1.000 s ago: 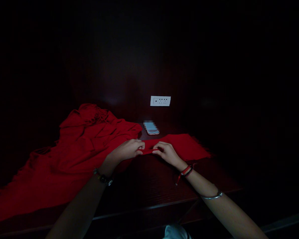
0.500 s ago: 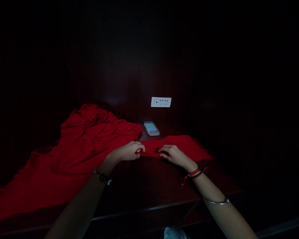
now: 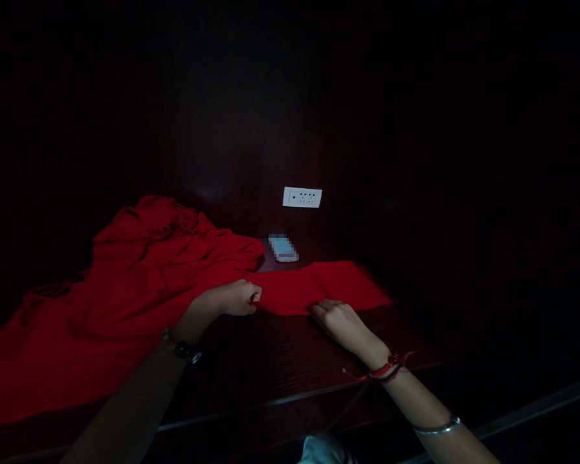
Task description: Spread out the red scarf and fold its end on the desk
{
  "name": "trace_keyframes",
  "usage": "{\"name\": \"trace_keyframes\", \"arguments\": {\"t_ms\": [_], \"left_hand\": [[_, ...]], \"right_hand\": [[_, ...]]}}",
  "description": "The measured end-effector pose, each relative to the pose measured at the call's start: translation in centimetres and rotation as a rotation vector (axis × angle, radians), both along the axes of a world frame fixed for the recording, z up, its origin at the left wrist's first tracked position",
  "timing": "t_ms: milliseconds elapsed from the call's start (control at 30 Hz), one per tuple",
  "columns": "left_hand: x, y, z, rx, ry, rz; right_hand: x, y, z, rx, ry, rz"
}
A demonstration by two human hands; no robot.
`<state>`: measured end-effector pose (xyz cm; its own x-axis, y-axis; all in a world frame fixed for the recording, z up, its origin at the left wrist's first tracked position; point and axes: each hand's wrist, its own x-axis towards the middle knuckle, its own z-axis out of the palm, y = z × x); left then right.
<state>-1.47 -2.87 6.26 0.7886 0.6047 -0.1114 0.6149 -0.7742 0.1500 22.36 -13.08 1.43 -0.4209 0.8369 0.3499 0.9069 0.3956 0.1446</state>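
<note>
The red scarf (image 3: 140,290) is lying across a dark wooden table (image 3: 280,361), filling most of the left side and running in a narrower band toward the right, where its fringed end (image 3: 367,290) is resting flat on the wood. Toward the back left the fabric is bunching up into rumpled folds, while the near left part is spreading out smoother and reaching the table's front edge. The left hand (image 3: 234,299) is curling closed on the scarf's near edge around the middle of the table, its fingers pinching the cloth. The right hand (image 3: 341,319) is lying just beside the same near edge, further right, palm down with fingers loosely together and fingertips touching the hem; whether it is actually gripping the cloth is too dark to tell. The two hands are sitting apart along the edge. A watch (image 3: 183,348) is showing on the left wrist, a red cord bracelet (image 3: 384,370) on the right wrist, and a thin metal bangle (image 3: 437,426) further up that forearm. Behind the scarf a phone (image 3: 283,248) is lying on the table, and a white wall socket (image 3: 302,196) is sitting on the dark panel above it.
</note>
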Motion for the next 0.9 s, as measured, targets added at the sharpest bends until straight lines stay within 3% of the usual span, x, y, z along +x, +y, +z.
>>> {"name": "trace_keyframes", "arguments": {"t_ms": [167, 400, 600, 733, 900], "left_hand": [[0.1, -0.1, 0.2, 0.003, 0.077, 0.021], [-0.5, 1.1, 0.0, -0.027, 0.060, 0.006], [-0.6, 1.5, -0.2, 0.004, 0.075, 0.019], [0.9, 0.1, -0.8, 0.176, 0.023, 0.067], [3.5, -2.2, -2.2, 0.292, -0.083, -0.051]], "right_hand": [[0.0, -0.3, -1.2, 0.088, 0.044, -0.027], [0.9, 1.4, -1.6, 0.046, 0.243, -0.039], [1.1, 2.4, -2.0, 0.018, 0.258, 0.005], [1.5, 2.8, -2.5, 0.025, 0.317, 0.024], [1.8, 2.8, -2.7, 0.014, 0.329, 0.037]]}}
